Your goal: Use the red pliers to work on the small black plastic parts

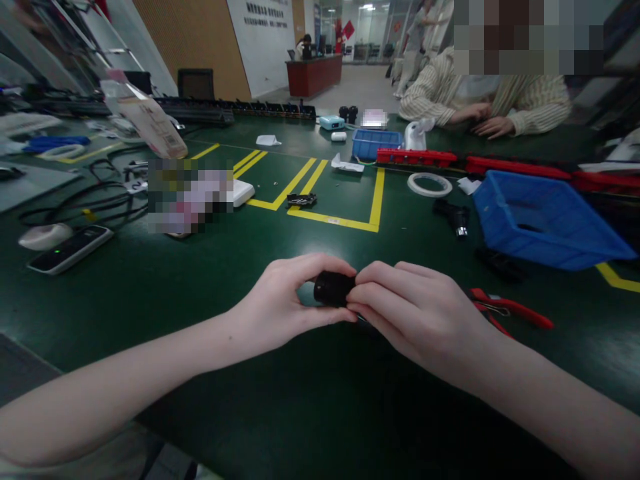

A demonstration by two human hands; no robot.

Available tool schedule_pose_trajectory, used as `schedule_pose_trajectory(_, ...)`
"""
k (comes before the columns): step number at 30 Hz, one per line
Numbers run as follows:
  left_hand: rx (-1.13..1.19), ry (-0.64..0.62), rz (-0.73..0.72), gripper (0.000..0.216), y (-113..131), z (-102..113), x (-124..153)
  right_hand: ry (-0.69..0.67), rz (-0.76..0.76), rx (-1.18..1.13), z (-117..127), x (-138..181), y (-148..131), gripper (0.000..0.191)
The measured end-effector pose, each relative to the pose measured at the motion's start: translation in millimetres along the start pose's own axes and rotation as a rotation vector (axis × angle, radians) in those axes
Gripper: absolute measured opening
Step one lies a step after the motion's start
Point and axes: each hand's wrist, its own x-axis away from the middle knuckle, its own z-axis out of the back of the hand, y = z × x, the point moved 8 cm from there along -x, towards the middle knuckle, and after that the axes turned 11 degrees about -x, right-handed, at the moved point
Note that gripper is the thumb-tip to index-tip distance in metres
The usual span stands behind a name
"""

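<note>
Between my two hands, just above the green tabletop, is a short black cylindrical part (331,289). My left hand (293,297) pinches it, thumb below and forefinger above. On its right end the fingers of my right hand (410,300) are closed and cover that side, so what they grip there is partly hidden. The exact kind of part cannot be made out. Red-handled pliers (520,312) lie beside my right wrist, partly behind it.
A blue plastic bin (545,213) stands at the right, near a black fitting with a metal end (454,219) and a white tape roll (429,185). Cables (85,193) and a small device with a display (73,250) lie left. A person in striped sleeves (540,113) sits opposite.
</note>
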Motion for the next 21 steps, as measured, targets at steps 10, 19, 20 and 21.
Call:
schedule_pose_trajectory(10,0.080,0.085,0.080,0.039,-18.4,15.4,-4.5,0.184,-0.248,-0.468,12.4,2.2,40.6,0.026)
schedule_pose_trajectory(19,-0.062,0.109,0.108,0.041,-41.5,32.8,4.1,-0.262,-0.537,-0.050,-49.9,-7.1,93.1,0.024)
schedule_pose_trajectory(20,-0.082,0.099,0.079,0.041,-37.4,32.1,4.6,-0.288,-0.544,-0.010,-55.9,-9.9,94.4,0.021)
schedule_pose_trajectory(21,-0.101,0.096,0.045,0.041,-32.7,31.6,5.2,-0.298,-0.548,0.020,-60.1,-13.1,95.0,0.019)
